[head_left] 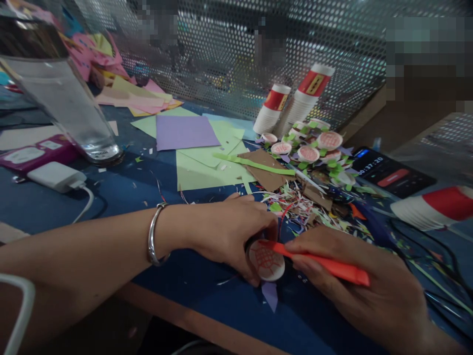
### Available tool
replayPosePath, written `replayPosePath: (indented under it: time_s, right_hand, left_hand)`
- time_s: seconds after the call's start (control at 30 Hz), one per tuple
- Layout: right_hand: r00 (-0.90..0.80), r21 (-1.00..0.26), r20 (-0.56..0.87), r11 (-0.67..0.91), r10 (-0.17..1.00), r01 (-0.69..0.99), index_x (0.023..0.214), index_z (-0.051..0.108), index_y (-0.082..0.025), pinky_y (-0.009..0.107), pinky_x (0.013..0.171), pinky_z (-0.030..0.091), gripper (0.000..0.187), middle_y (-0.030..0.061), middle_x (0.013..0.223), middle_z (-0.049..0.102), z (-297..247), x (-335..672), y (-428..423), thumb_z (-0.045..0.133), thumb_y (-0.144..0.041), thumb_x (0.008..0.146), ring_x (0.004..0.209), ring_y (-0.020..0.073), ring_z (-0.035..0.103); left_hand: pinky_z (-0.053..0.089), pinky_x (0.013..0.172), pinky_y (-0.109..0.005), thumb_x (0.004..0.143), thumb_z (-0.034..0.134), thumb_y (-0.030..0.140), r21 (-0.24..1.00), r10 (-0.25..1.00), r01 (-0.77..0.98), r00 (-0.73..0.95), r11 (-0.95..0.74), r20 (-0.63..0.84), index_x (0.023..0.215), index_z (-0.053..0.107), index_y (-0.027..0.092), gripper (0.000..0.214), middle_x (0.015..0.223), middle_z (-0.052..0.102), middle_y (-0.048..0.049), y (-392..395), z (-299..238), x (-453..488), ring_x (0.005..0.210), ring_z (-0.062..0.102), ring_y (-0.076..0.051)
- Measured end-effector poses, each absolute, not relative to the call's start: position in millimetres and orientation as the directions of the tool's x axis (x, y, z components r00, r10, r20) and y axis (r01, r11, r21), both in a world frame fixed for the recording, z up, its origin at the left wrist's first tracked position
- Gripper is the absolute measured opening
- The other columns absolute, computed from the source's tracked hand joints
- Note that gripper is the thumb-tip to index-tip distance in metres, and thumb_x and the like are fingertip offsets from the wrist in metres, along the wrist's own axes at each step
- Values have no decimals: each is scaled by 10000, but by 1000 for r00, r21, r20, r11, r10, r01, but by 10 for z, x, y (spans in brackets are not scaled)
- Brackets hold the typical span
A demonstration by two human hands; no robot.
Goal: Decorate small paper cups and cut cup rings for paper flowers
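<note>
I see the left hand (231, 229) pinching a white disc (268, 262), probably light, crushable, best rim-held; the right hand (377, 301) pinches an orange marker (338, 269).

Left hand (231, 231) covers the left side of the paper cup base (266, 264), and its far fingers are mostly lost in shadow. Can't tell if the orange marker's (332, 268) tip is actually touching it; right hand (354, 271) blocks part of the barrel, and that wrist runs off the near right edge. Cup stack (443, 204) on the right is cropped too, same with the bottle's cap (31, 39) far left. The far right is just pixelated blocks (428, 54), and the phone's (393, 172) smaller icons are way too tiny.
</note>
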State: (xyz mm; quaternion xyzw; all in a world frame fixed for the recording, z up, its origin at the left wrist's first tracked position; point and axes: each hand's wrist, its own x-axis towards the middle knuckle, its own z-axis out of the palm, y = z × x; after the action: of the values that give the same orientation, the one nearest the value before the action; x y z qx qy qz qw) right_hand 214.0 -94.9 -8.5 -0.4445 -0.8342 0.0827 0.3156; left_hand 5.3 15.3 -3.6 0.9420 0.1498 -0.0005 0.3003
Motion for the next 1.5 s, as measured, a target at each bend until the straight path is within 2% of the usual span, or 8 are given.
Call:
replayPosePath:
  time_s: [0.17,0.37,0.53,1.1,1.3,1.5]
  right_hand:
    - [-408,-399,471,601,782,692,986,695,-251,205,630,575,79,-6,837,774,-57,2107,-945,634,-215,951,697,129,735]
    - [-424,-453,432,598,796,662,996,678,-273,201,651,570,109,-29,848,764,-70,2096,-942,628,-187,950,706,116,723]
    - [-432,-447,429,602,793,662,1030,663,-286,194,677,562,141,-40,864,760,-88,2107,-958,613,-177,956,738,108,717]
    - [-458,-425,446,632,769,648,1002,671,-268,241,619,589,102,-7,826,779,-33,2047,-952,583,-220,984,701,150,739]
    - [-481,-408,440,646,759,645,975,671,-256,201,621,581,98,-18,793,773,-10,2052,-933,587,-205,974,672,123,725]
    - [-442,-427,453,623,775,656,999,674,-269,210,633,587,114,-27,813,778,-31,2076,-958,621,-183,946,687,134,738]
  left_hand:
    - [329,795,-323,681,865,494,589,279,276,956,-759,-90,1105,641,175,576,1052,644,-40,152,-36,51,943,546,-222]
    - [317,792,-317,686,866,479,584,276,274,957,-764,-88,1086,639,180,548,1052,650,-37,151,-22,50,944,543,-220]
    - [325,795,-322,672,879,466,587,282,280,955,-760,-90,1085,647,189,549,1044,652,-29,149,-23,52,947,551,-223]
    - [332,815,-332,692,858,471,606,272,263,959,-751,-79,1079,644,187,526,1054,648,-38,165,-50,41,976,544,-229]
    - [330,807,-329,699,850,465,610,274,272,957,-744,-94,1092,644,194,520,1062,642,-36,168,-46,37,981,547,-226]
    - [331,824,-326,699,856,451,597,274,270,958,-755,-86,1101,647,191,523,1063,652,-37,162,-36,34,984,555,-230]
